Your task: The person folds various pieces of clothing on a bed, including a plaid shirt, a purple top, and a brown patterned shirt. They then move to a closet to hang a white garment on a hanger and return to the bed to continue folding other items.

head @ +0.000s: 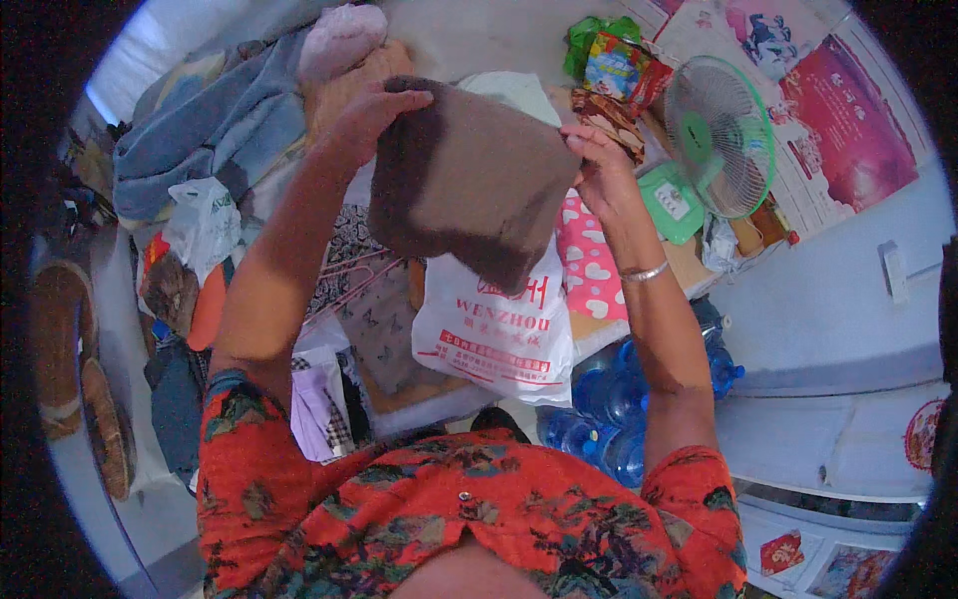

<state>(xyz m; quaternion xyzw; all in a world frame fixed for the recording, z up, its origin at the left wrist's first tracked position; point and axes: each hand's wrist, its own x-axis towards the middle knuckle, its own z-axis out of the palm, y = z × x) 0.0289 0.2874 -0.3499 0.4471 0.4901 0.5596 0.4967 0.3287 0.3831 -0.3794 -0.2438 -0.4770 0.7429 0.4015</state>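
Note:
A folded brown cloth [479, 172] is held up between my two hands. My left hand [382, 112] grips its upper left corner, thumb lying on the front. With finger and thumb, my right hand [595, 157] pinches the upper right corner; a silver bracelet circles that wrist. Under the cloth's lower edge lies a white plastic bag [490, 337] with red printing, partly covered. A pink cloth with white hearts [591, 262] is beside the bag on the right. Pink clothes hangers [352, 281] and a dark patterned fabric [397, 337] lie to the left.
Right of the table stand a green fan [718, 138] and a green box [671, 202]. Large blue water bottles [606, 419] are on the floor below. A grey-blue blanket [217, 142] and a white plastic bag [206, 224] lie at the left, near woven baskets [63, 337].

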